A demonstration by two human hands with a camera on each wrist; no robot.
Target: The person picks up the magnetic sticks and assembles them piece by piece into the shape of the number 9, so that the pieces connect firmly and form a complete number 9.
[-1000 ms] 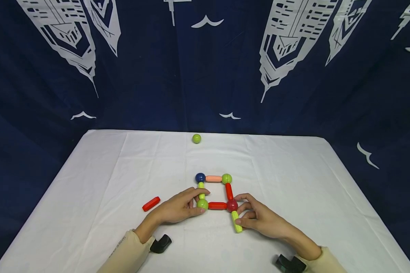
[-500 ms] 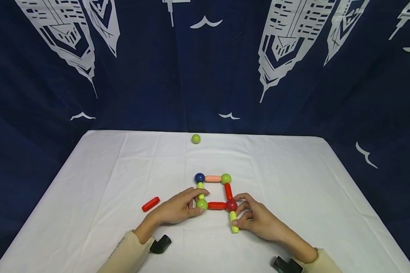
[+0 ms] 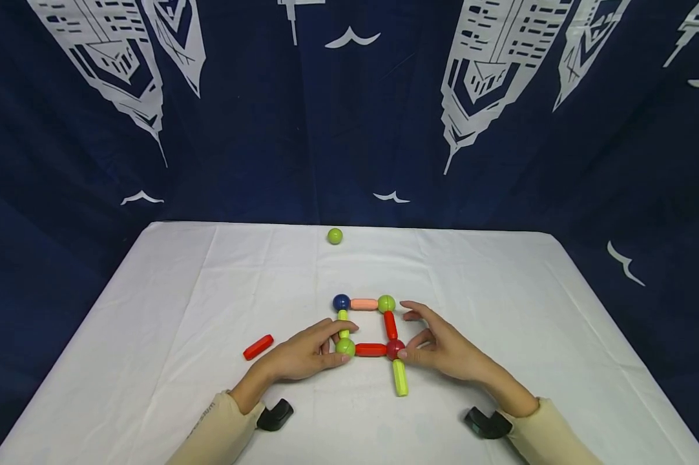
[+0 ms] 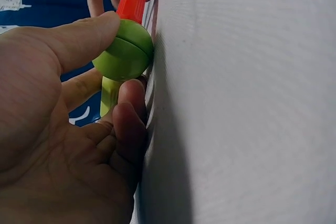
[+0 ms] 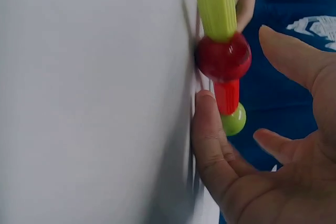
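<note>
Magnetic rods and balls form a square on the table. Its corners are a blue ball [image 3: 341, 302], a far green ball [image 3: 387, 303], a dark red ball [image 3: 395, 349] and a near-left green ball [image 3: 345, 347]. My left hand [image 3: 309, 352] holds that near-left green ball between thumb and fingers, its index finger over the left yellow-green rod [image 3: 343, 316]. My right hand [image 3: 451, 349] is beside the red ball and the right red rod [image 3: 390, 325]; in the right wrist view its fingers are spread, the thumb apart from the ball. A yellow-green rod [image 3: 400, 378] extends nearer from the red ball.
A loose red rod [image 3: 258, 347] lies left of my left hand. Near the table's far edge sits a single green ball [image 3: 334, 236]. White cloth covers the table [image 3: 210, 284], and a dark blue printed curtain [image 3: 256, 142] hangs behind it.
My right hand has let go of the near yellow-green rod and moved away, up beside the red ball. That rod has swung slightly straighter. My left hand stays in place.
</note>
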